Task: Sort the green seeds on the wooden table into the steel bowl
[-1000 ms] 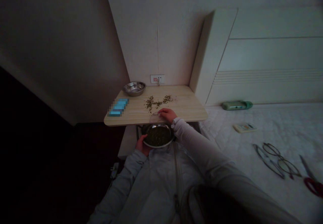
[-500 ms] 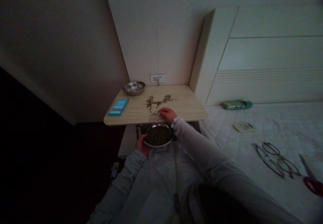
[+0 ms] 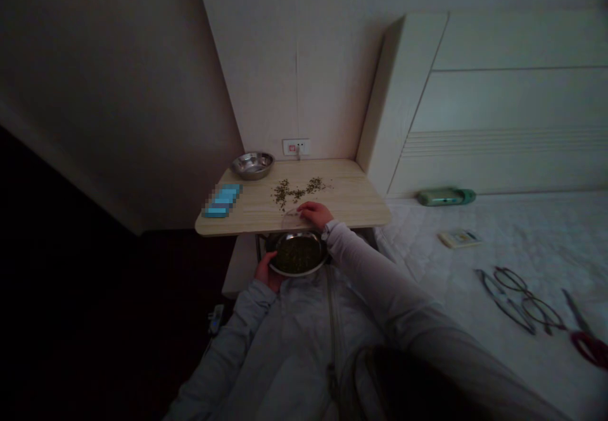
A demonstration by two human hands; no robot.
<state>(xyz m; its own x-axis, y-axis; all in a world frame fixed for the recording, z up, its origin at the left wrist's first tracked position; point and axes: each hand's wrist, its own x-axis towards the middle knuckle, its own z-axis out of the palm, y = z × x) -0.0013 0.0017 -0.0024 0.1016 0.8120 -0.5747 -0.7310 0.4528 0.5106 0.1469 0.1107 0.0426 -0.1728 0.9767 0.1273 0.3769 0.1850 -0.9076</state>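
My left hand point(image 3: 267, 273) grips the near left rim of a metal bowl point(image 3: 304, 274), thumb on top and the other fingers underneath. Dark green bits point(image 3: 297, 254) fill the bowl, which sits just below the table's front edge. Over that edge, my right hand point(image 3: 315, 214) is closed with its fingertips on a clear, round, thin piece point(image 3: 291, 219) that looks like a plastic lid or disc. Small dark bits show on or through it. Loose greenish bits point(image 3: 298, 194) are scattered over the tabletop beyond my right hand.
A second metal bowl point(image 3: 253, 166) stands at the back left of the wooden table point(image 3: 361, 193), near a blurred-out blue phone-like object point(image 3: 223, 201). On the bed at right lie a green bottle point(image 3: 445, 197), a small pack point(image 3: 458, 238), glasses point(image 3: 528, 307) and red-handled scissors point(image 3: 589, 348).
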